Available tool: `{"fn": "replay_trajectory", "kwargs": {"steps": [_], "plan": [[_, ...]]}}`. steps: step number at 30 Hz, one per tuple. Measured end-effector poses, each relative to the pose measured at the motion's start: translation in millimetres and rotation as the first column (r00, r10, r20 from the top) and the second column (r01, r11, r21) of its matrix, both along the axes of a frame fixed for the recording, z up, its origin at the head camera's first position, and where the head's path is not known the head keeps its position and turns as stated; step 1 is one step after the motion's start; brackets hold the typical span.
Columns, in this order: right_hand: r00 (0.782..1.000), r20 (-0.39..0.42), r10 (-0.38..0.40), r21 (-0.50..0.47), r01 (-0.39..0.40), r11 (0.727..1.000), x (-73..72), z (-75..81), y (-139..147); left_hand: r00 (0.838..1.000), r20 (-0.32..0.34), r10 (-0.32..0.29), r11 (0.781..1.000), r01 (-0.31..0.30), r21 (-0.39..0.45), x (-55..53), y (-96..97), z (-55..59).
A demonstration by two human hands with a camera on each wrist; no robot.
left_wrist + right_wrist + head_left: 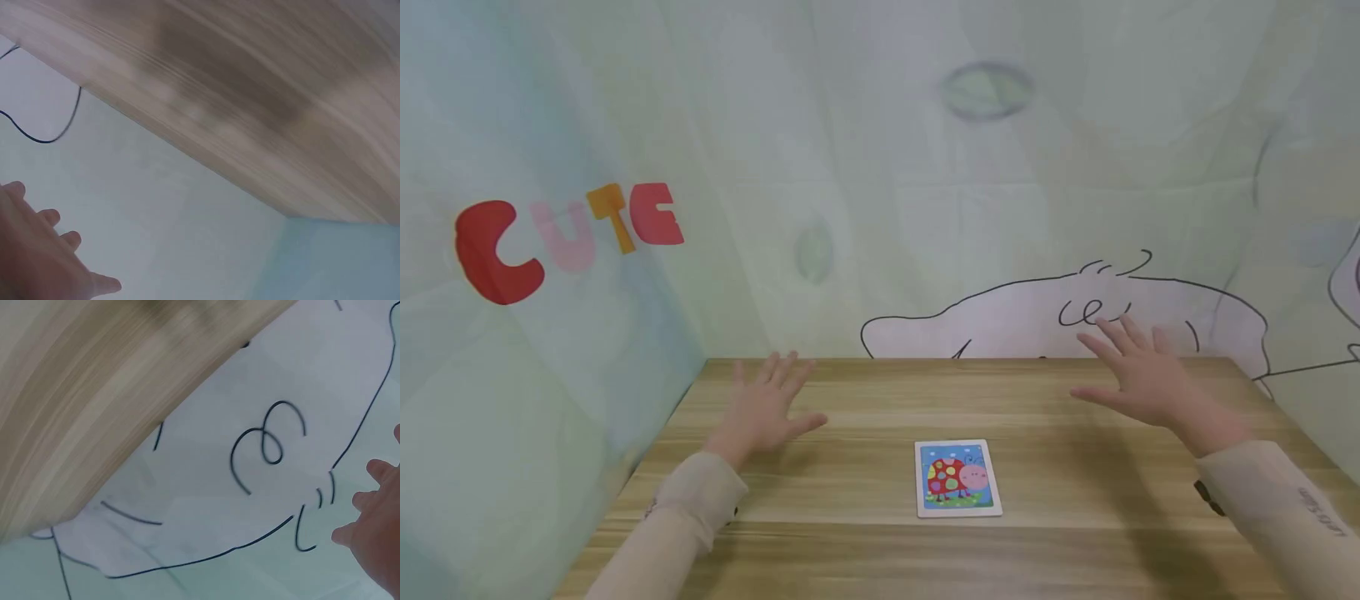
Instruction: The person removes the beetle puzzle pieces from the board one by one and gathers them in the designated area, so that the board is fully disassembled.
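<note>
A white-bordered picture card (958, 478) lies flat on the wooden table (865, 558), showing a red ladybug with colored spots and a pink face on a blue ground. To its left, my left hand (766, 410) is spread with fingers straight, holding nothing. My right hand (1146, 379) is raised on the other side, fingers apart and nothing in them, its shadow falling on the wood. Both hands are apart from the card. Each wrist view catches part of its hand at the edge, the left hand (40, 250) and the right hand (378, 531).
Behind the table hangs a pale green cloth (880, 183) with a line-drawn white figure (1015, 321) at the table's far edge. Colored letters reading CUTE (501, 250) are on the left side cloth. Light sleeves (662, 525) cover both forearms.
</note>
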State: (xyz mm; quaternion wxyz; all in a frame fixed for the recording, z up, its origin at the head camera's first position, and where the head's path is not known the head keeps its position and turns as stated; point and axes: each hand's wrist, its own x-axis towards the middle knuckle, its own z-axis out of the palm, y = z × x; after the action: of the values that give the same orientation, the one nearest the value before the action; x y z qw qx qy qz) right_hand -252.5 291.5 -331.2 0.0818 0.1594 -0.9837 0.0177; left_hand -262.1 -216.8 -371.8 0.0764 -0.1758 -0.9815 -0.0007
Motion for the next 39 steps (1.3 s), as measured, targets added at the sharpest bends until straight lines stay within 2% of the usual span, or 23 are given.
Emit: {"fn": "replay_trajectory", "kwargs": {"steps": [5,11,17,24,28,39], "plan": [[0.997,0.005,0.072,-0.071,-0.072,0.995,1.8,0.1,-21.6,1.000,-0.002,-0.002,1.000,0.002,0.021,9.9,17.2,-6.2],[0.992,-0.009,0.123,-0.102,-0.124,0.987,3.3,-2.8,-47.2,0.999,0.007,-0.041,0.991,0.040,0.127,18.8,38.9,-17.6],[0.988,0.001,0.155,-0.155,-0.153,0.976,1.5,-9.2,-73.3,0.995,0.051,-0.086,0.969,0.071,0.236,26.3,60.9,-21.5],[0.977,-0.017,0.211,-0.188,-0.210,0.959,1.3,-16.5,-98.2,0.989,0.101,-0.105,0.962,0.075,0.262,30.9,80.6,-29.8],[0.975,0.003,0.224,-0.203,-0.218,0.954,1.7,-20.4,-111.1,0.985,0.120,-0.124,0.954,0.085,0.288,33.3,89.8,-33.4],[0.948,0.080,0.309,-0.303,-0.272,0.913,-2.4,-41.6,-140.3,0.956,0.231,-0.182,0.939,0.098,0.331,38.4,109.3,-44.7]]}}
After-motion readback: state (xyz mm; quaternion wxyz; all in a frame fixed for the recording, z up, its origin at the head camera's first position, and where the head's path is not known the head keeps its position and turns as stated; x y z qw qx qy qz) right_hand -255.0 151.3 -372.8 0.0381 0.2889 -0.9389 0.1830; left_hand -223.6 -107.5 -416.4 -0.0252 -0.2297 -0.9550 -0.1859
